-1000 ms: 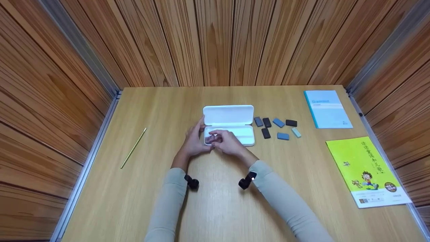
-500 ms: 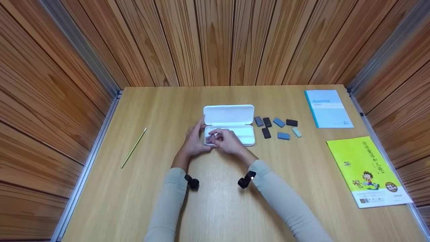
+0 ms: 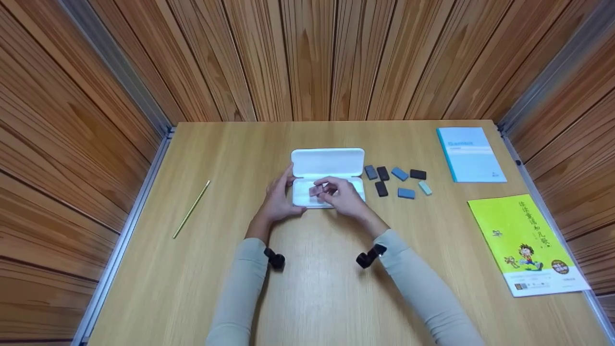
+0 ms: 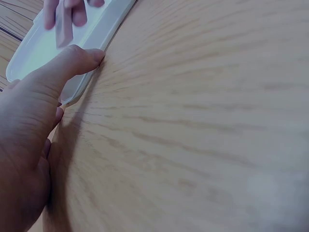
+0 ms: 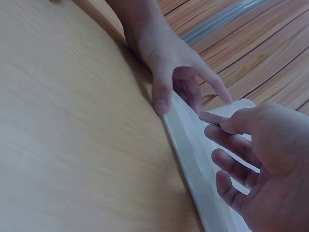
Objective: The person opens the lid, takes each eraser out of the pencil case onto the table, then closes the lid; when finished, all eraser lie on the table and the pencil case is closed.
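Observation:
An open white pencil case (image 3: pixel 327 162) lies mid-table, its lid raised at the back. My left hand (image 3: pixel 279 198) grips its left end, the thumb (image 5: pixel 161 101) at the front corner and the other fingers round the side. Over the lower tray (image 3: pixel 301 196), my right hand (image 3: pixel 342 196) pinches a small flat pinkish block (image 3: pixel 315 191) between thumb and fingertips. The block (image 4: pixel 63 30) points down toward the tray in the left wrist view. In the right wrist view, the remaining fingers of that hand (image 5: pixel 277 154) curl loosely below it.
Several small blocks (image 3: pixel 406 193), dark, blue and pale green, lie right of the case. A thin gold stick (image 3: pixel 191 210) rests at the left. A light blue book (image 3: pixel 472 156) and a green-and-white book (image 3: pixel 526 245) lie along the right side.
My right hand has moved right from the tray's left end toward its middle, carrying the pinkish block. My left hand stays at the left end of the pencil case.

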Available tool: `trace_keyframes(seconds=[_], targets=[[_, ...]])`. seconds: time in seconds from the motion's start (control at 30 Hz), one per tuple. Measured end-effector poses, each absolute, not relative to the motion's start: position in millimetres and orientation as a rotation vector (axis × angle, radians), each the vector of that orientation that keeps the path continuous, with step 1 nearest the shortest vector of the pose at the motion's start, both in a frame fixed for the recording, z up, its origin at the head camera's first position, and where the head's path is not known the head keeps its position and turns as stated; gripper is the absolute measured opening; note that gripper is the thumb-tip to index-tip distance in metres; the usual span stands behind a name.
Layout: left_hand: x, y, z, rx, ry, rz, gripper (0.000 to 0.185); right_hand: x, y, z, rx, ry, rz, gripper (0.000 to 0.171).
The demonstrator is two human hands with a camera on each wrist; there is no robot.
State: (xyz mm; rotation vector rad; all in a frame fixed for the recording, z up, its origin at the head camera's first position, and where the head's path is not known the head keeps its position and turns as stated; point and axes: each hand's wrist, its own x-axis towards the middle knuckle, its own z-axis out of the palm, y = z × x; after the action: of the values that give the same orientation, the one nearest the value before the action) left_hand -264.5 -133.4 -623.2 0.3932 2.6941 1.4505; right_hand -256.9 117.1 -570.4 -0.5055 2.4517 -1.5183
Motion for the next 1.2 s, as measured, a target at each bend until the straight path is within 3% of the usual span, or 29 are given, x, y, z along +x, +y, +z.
trace_keyframes(seconds=[0.73,1.2], targets=[[-264.0,-132.3,-624.2,0.379,2.691,1.467,0.135,-252.8,231.5,-564.8,-0.407,2.457,-1.578,0.036],[-264.4,-133.6,-626.6,0.404,2.698,1.464,0.135,-248.4,295.6,-567.1,-0.435,2.435,-1.369,0.035]])
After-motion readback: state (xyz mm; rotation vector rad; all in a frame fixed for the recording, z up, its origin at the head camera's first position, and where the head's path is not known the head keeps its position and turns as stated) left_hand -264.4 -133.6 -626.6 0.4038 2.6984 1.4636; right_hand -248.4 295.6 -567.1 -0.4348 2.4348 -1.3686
